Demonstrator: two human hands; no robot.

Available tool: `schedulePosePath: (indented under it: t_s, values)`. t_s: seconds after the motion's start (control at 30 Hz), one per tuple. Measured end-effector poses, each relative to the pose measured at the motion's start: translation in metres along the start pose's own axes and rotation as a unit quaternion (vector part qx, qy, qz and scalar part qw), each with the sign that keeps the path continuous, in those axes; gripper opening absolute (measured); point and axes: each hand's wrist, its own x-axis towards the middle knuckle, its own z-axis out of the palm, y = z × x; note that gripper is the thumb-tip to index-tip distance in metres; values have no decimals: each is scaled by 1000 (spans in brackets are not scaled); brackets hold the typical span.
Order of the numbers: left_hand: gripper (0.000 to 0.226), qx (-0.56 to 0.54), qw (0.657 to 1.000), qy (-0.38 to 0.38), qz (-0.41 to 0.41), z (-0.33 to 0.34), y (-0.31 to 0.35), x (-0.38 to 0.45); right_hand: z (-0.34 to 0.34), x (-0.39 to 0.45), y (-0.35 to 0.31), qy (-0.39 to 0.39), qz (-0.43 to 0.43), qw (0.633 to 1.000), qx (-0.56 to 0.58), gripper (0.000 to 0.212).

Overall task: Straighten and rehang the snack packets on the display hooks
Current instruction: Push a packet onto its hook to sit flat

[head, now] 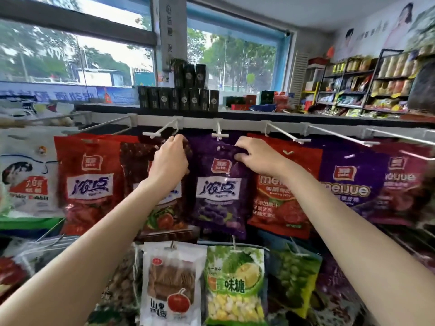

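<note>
Below the white hook [220, 135] on the top rail, a purple packet [219, 191] is held upright, long axis vertical, its top corners pinched by the left hand [170, 158] and the right hand [255, 156].

Small grocery or snack shop. Rows of sealed snack packets [219, 184] hang on white display hooks [219, 135] fixed along a rail [235, 124], more packets on a lower row. Metal shelving [367, 90] at the right is stacked with packaged goods. Dark boxed items [179, 98] sit stacked on the top ledge. Big street-facing windows [233, 60], advertising posters [386, 27] on the wall.
</note>
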Motion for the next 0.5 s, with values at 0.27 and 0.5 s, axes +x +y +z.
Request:
schedulePosePath:
  t_s: [0.27, 0.5]
  values:
    - [53, 135, 981, -95, 104, -2, 32, 1, -9, -6, -5, -60, -11, 998, 25, 24]
    - [12, -2, 982, -140, 123, -17, 24, 7, -16, -9, -20, -12, 31, 998, 52, 29]
